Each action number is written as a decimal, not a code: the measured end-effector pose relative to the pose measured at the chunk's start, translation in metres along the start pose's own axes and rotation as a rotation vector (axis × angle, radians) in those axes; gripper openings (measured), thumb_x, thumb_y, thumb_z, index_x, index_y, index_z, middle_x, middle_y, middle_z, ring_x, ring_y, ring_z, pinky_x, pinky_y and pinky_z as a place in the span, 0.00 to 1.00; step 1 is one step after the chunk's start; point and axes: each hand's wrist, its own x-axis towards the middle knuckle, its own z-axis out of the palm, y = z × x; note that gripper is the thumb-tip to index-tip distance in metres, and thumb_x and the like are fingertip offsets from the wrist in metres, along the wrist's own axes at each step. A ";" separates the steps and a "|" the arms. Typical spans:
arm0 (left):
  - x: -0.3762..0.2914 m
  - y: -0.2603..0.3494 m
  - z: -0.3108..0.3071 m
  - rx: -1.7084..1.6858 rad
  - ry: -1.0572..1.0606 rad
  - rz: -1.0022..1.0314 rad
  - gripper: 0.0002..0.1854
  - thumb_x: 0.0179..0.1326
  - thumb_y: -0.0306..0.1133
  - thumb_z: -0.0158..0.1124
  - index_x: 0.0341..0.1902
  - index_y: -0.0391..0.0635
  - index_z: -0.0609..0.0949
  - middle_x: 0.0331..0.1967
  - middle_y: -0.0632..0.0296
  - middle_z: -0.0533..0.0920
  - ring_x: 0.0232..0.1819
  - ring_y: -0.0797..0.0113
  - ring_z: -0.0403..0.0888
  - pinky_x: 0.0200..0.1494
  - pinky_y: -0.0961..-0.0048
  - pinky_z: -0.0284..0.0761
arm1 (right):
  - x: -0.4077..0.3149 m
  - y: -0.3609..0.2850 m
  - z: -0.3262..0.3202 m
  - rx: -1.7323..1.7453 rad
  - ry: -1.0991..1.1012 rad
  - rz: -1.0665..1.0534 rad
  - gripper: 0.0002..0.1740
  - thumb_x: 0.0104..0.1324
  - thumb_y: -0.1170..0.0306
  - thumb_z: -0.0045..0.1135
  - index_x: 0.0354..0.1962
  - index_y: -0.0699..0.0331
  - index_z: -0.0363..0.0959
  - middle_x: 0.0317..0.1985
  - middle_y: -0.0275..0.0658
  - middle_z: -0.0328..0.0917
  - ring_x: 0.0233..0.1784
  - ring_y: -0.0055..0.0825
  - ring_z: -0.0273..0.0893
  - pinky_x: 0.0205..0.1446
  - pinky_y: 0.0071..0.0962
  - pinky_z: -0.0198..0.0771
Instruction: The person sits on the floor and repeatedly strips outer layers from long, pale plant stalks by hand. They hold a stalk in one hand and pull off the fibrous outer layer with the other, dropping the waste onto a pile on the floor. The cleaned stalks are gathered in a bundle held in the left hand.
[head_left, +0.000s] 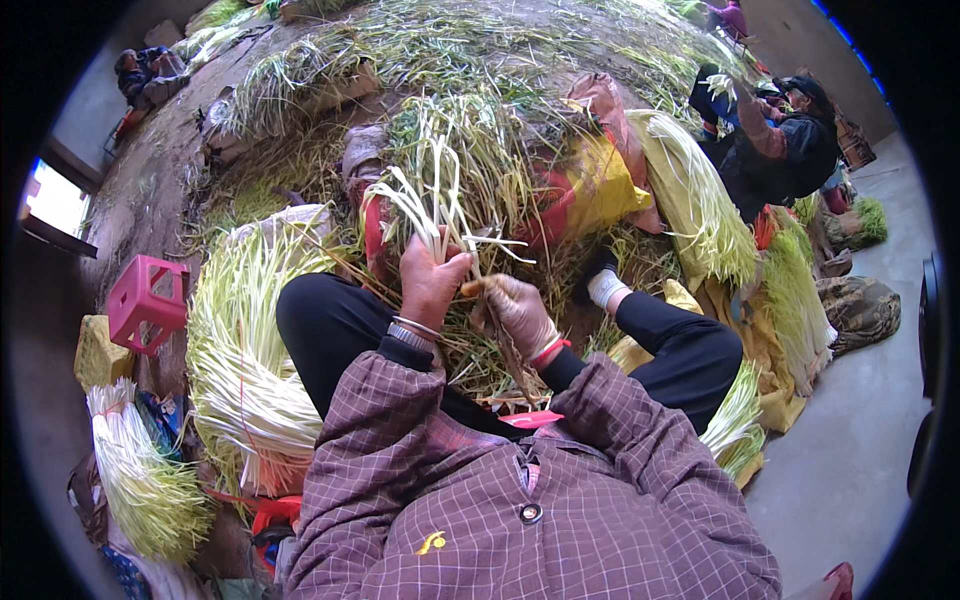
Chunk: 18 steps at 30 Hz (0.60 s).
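Note:
My left hand (433, 276) is closed around a small bunch of pale white-green stalks (426, 196), which look like blanched garlic chives. Their pale ends fan out above the fist, and a few stick out to the right. Close beside it, my right hand (519, 311) wears a thin glove that looks soiled. Its thumb and fingers pinch a dry brownish leaf strand (501, 337) that hangs below the hand. Beyond both hands lies a heap of untrimmed stalks (472, 142) with yellowed leaves. Leaf scraps (472, 360) cover the ground between my legs.
On the left lie a large pile of pale stalks (255, 375), a tied bundle (142, 465) and a pink plastic stool (148, 304). To the right, more stalks (701, 195) rest on yellow sacking (660, 165). A person (780, 142) sits at upper right, another (150, 75) at upper left.

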 end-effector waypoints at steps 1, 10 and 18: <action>0.000 -0.002 0.001 -0.014 -0.017 0.004 0.17 0.51 0.19 0.65 0.46 0.37 0.75 0.30 0.66 0.80 0.30 0.77 0.78 0.33 0.81 0.76 | 0.008 0.002 0.000 0.110 -0.012 -0.030 0.18 0.71 0.56 0.50 0.40 0.64 0.77 0.23 0.31 0.77 0.21 0.14 0.69 0.25 0.16 0.64; -0.002 0.005 0.006 -0.141 0.061 0.046 0.18 0.48 0.21 0.69 0.44 0.38 0.77 0.30 0.64 0.81 0.30 0.77 0.79 0.35 0.78 0.77 | 0.016 0.072 -0.008 0.267 0.115 0.157 0.20 0.70 0.51 0.49 0.33 0.60 0.68 0.25 0.40 0.78 0.18 0.23 0.73 0.21 0.18 0.68; 0.018 0.040 -0.032 -0.313 0.203 0.097 0.22 0.50 0.18 0.68 0.50 0.39 0.73 0.31 0.65 0.79 0.23 0.80 0.74 0.22 0.85 0.69 | 0.004 0.167 -0.085 -1.182 0.074 0.213 0.18 0.66 0.61 0.44 0.42 0.65 0.74 0.36 0.56 0.79 0.43 0.53 0.78 0.46 0.46 0.72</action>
